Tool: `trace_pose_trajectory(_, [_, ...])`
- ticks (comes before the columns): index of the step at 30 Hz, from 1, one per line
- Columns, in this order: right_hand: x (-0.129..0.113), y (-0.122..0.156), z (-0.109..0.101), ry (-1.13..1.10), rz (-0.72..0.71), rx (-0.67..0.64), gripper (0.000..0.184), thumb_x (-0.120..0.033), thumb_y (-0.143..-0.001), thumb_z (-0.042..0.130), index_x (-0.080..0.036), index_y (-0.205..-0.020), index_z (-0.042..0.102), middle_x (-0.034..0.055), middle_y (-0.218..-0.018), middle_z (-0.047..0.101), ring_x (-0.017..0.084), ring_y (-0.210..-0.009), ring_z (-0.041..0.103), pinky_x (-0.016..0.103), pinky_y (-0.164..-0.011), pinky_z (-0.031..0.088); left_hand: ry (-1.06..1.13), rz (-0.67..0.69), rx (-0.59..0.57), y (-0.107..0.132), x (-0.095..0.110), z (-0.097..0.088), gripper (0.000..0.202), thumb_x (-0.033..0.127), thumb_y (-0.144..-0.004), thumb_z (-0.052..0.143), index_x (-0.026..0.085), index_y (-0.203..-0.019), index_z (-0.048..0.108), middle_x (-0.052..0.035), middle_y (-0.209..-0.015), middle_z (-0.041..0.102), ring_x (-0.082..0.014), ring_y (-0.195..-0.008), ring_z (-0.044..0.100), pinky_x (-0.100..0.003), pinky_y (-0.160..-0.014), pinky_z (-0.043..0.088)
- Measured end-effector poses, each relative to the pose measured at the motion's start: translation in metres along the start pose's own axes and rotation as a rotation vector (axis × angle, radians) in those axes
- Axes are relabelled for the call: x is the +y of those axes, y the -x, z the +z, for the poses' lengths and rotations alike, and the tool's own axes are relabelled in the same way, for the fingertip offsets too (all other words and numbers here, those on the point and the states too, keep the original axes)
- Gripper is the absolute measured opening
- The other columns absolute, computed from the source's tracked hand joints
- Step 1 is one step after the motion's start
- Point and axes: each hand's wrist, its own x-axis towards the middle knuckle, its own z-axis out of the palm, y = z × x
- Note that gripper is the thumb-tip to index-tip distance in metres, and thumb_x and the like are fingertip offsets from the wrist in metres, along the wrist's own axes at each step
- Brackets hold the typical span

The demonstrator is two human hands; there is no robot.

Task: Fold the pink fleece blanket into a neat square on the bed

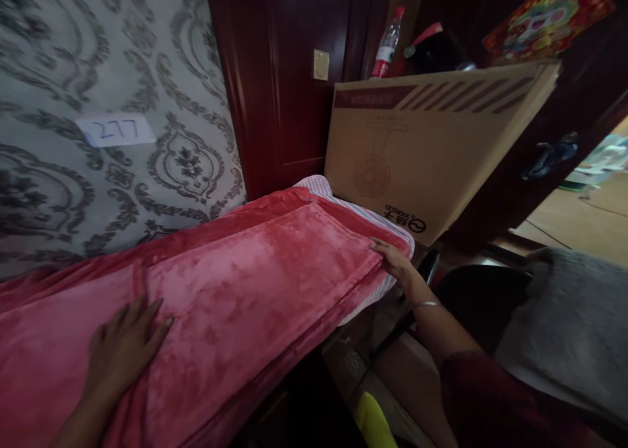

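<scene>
So from the head camera, there's a folded pink blanket [245,278] lying along the patterned wall [193,167], with a striped cloth [318,186] peeking out under its far end. The person's left hand [122,343] is kinda just resting on top, fingers spread apart, not gripping anything. The right hand [393,259] is over at the blanket's far right corner, touching the edge; can't really tell if it's pinching the fabric. Big cardboard box [412,147] stands just past that end, with a red-capped bottle [387,46] above its top edge.
</scene>
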Motion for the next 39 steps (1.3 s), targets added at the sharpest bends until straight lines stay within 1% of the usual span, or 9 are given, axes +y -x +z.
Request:
trace_pose_trajectory(3, [0.015, 0.012, 0.01, -0.193, -0.05, 0.058, 0.024, -0.018, -0.063, 0.075, -0.019, -0.086, 0.07, -0.0009, -0.073, 0.074, 0.016, -0.064, 0.069, 0.029, -0.074, 0.061, -0.14, 0.039, -0.018, 0.003, 0.005, -0.007, 0.065, 0.048, -0.094, 0.026, 0.014, -0.141, 0.055, -0.0164, -0.159, 0.038, -0.0378, -0.144, 0.036, -0.055, -0.111, 0.033])
trace_pose_trajectory(10, [0.039, 0.036, 0.028, -0.502, -0.104, 0.176, 0.009, -0.02, -0.075, 0.067, -0.025, -0.075, 0.06, -0.0052, -0.068, 0.071, 0.014, -0.068, 0.071, 0.028, -0.082, 0.061, -0.112, 0.033, -0.03, 0.008, 0.006, -0.01, 0.06, 0.043, -0.095, 0.034, 0.014, -0.143, 0.055, -0.0179, -0.159, 0.037, -0.0398, -0.144, 0.035, -0.059, -0.112, 0.031])
trace_pose_trajectory(17, [0.043, 0.034, 0.057, -0.247, -0.107, 0.111, 0.008, -0.028, -0.07, 0.067, -0.024, -0.075, 0.062, -0.0013, -0.061, 0.067, 0.021, -0.072, 0.072, 0.037, -0.081, 0.062, -0.018, 0.024, 0.026, 0.009, 0.003, -0.008, 0.056, 0.041, -0.092, 0.039, 0.013, -0.136, 0.061, -0.0187, -0.157, 0.04, -0.041, -0.144, 0.034, -0.062, -0.113, 0.03])
trace_pose_trajectory(22, [0.019, 0.027, 0.081, -0.025, -0.181, 0.09, 0.018, -0.038, -0.067, 0.066, -0.027, -0.065, 0.052, -0.002, -0.056, 0.061, 0.022, -0.072, 0.07, 0.038, -0.077, 0.061, 0.427, 0.095, 0.272, 0.01, 0.001, -0.01, 0.043, 0.044, -0.082, 0.05, 0.02, -0.112, 0.071, -0.0151, -0.14, 0.06, -0.0346, -0.137, 0.047, -0.05, -0.117, 0.033])
trace_pose_trajectory(25, [0.002, 0.029, 0.118, 0.098, -0.259, 0.05, 0.023, -0.045, -0.068, 0.065, -0.026, -0.07, 0.054, -0.0004, -0.063, 0.063, 0.023, -0.075, 0.067, 0.035, -0.074, 0.059, 0.849, 0.018, 0.181, 0.012, 0.013, -0.017, 0.042, 0.053, -0.075, 0.06, 0.024, -0.103, 0.07, -0.0111, -0.122, 0.071, -0.0329, -0.12, 0.062, -0.048, -0.111, 0.042])
trace_pose_trajectory(29, [-0.002, 0.055, 0.195, 0.302, -0.342, -0.147, 0.023, -0.042, -0.072, 0.067, -0.022, -0.068, 0.057, -0.001, -0.064, 0.061, 0.02, -0.072, 0.061, 0.03, -0.07, 0.052, 1.424, -0.236, -0.183, 0.006, 0.037, -0.03, 0.049, 0.049, -0.069, 0.074, 0.02, -0.107, 0.066, -0.0126, -0.11, 0.074, -0.0312, -0.099, 0.072, -0.046, -0.094, 0.054])
trace_pose_trajectory(33, [0.022, 0.112, 0.259, 0.526, -0.393, -0.427, 0.024, -0.026, -0.075, 0.066, -0.02, -0.056, 0.053, -0.0017, -0.062, 0.058, 0.016, -0.067, 0.054, 0.026, -0.068, 0.044, 1.783, -0.472, -0.395, -0.011, 0.051, -0.034, 0.026, 0.033, -0.081, 0.067, 0.017, -0.101, 0.062, -0.0133, -0.096, 0.075, -0.0271, -0.084, 0.075, -0.041, -0.079, 0.058])
trace_pose_trajectory(36, [0.046, 0.159, 0.272, 0.968, -0.554, -0.762, 0.015, -0.021, -0.084, 0.056, -0.019, -0.07, 0.06, 0.001, -0.074, 0.065, 0.015, -0.07, 0.056, 0.026, -0.067, 0.04, 1.892, -0.514, -0.411, -0.021, 0.055, -0.032, 0.016, 0.034, -0.088, 0.06, 0.018, -0.093, 0.058, -0.0104, -0.086, 0.073, -0.0238, -0.075, 0.073, -0.037, -0.069, 0.058])
trace_pose_trajectory(39, [0.063, 0.19, 0.263, 1.136, -0.595, -0.878, 0.01, -0.017, -0.085, 0.052, -0.019, -0.084, 0.062, 0.0033, -0.083, 0.069, 0.017, -0.074, 0.059, 0.025, -0.064, 0.038, 1.863, -0.509, -0.409, -0.025, 0.058, -0.027, 0.019, 0.037, -0.089, 0.059, 0.019, -0.087, 0.056, -0.0066, -0.075, 0.068, -0.019, -0.059, 0.067, -0.031, -0.059, 0.055])
